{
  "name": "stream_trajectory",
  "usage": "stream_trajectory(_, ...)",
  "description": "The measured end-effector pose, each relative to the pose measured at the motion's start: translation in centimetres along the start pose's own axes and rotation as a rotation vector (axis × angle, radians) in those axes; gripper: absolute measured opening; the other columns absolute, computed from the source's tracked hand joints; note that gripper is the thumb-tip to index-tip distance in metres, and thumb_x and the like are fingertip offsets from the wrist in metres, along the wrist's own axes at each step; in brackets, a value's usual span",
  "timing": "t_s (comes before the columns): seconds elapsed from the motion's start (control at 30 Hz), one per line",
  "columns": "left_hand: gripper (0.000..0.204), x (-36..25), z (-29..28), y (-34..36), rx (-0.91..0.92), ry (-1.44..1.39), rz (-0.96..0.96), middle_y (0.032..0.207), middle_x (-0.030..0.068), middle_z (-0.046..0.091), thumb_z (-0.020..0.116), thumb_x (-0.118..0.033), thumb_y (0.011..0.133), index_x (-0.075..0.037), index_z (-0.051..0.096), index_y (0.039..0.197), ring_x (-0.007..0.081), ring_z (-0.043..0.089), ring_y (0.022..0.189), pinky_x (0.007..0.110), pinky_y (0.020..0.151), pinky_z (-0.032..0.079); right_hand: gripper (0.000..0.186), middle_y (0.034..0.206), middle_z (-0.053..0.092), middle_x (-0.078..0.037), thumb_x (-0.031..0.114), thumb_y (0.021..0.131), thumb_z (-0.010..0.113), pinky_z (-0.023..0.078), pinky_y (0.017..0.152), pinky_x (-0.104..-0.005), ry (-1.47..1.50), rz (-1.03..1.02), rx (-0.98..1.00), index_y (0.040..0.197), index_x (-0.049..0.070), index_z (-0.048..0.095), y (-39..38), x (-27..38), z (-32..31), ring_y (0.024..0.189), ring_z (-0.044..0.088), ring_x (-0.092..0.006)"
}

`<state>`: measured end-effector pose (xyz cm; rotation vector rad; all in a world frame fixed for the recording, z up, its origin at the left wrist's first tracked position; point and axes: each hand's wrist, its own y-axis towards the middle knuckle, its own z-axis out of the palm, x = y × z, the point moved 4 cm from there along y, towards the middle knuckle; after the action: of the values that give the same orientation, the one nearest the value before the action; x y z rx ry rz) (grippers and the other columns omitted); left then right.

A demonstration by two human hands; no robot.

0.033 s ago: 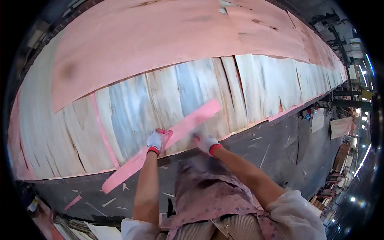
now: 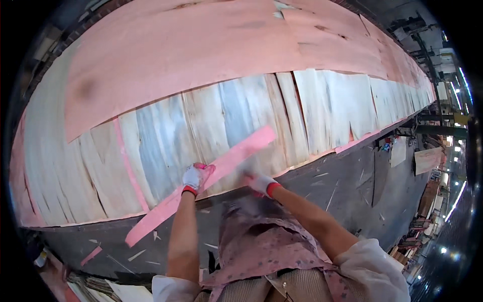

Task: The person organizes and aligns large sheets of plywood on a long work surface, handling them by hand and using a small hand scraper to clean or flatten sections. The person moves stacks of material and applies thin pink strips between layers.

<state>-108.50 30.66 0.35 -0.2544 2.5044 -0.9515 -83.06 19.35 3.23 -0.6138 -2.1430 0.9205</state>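
Observation:
My left hand (image 2: pixel 195 178), in a white glove with a red cuff and pink-stained fingers, is closed round a long pink veneer strip (image 2: pixel 231 158). The strip slants over the sheet edge, its lower left end hanging out above the floor. To the right of the strip is my right hand (image 2: pixel 259 183), gloved the same way, with its fingers curled together. A blurred patch covers its fingertips, so I cannot make out what is in them. Beneath both hands lie pale wood veneer sheets (image 2: pixel 166 133) with dark cracks and bluish streaks.
A large pink veneer sheet (image 2: pixel 176 55) covers the far part of the stack. A narrow pink band (image 2: pixel 130 166) crosses the pale sheets at left. Thin scraps (image 2: pixel 137 255) litter the dark floor (image 2: pixel 302 201). Stacked boards (image 2: pixel 427 201) stand far right, and more sheets (image 2: pixel 128 291) lie lower left.
The pink strip and my left hand have shifted very slightly left. My right hand stays almost where it was.

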Motion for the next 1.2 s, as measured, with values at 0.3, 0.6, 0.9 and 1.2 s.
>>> stream_trajectory(0.3,0.033,-6.9,0.4,-1.3,0.249,-0.668,0.151,0.071,0.003,0.063,0.071,-0.027,0.08,0.006,0.067,0.08,0.0127,0.056,0.067,0.027,0.062,0.046,0.043,0.101,0.063,-0.005,0.039,0.088,0.061,0.049,0.052,-0.0286,1.356,0.084,-0.057,0.118,0.008,0.054,-1.8,-0.1,-17.3,0.062,0.058,-0.0119)
stream_trajectory(0.6,0.03,-16.1,6.9,2.8,-0.209,-0.28,0.535,0.07,0.0087,0.064,0.065,-0.024,0.084,0.005,0.063,0.092,0.0211,0.061,0.068,0.028,0.068,0.051,0.024,0.085,0.063,-0.009,0.008,0.081,0.062,0.05,0.072,-0.0356,0.155,-0.988,-0.273,0.104,0.01,0.062,0.9,5.2,-19.9,0.079,0.063,-0.0228)
stream_trajectory(0.9,0.031,-38.4,9.5,8.3,0.408,-1.007,0.103,0.072,0.0034,0.063,0.059,-0.032,0.091,-0.002,0.065,0.085,0.0139,0.058,0.063,0.028,0.057,0.049,0.008,0.074,0.059,-0.001,-0.001,0.08,0.065,0.045,0.057,-0.0244,1.455,-0.325,-0.531,0.085,0.004,0.06,11.6,-1.0,-47.3,0.063,0.055,-0.009)
stream_trajectory(1.2,0.022,-38.8,15.4,15.3,-0.049,-0.777,0.038,0.077,0.0017,0.065,0.067,-0.02,0.086,0.002,0.068,0.087,0.0116,0.057,0.067,0.026,0.064,0.048,0.014,0.072,0.061,0.0,0.007,0.084,0.064,0.048,0.061,-0.0253,0.982,-0.395,-0.491,0.097,0.001,0.06,22.6,-2.9,-48.3,0.066,0.057,-0.0092)
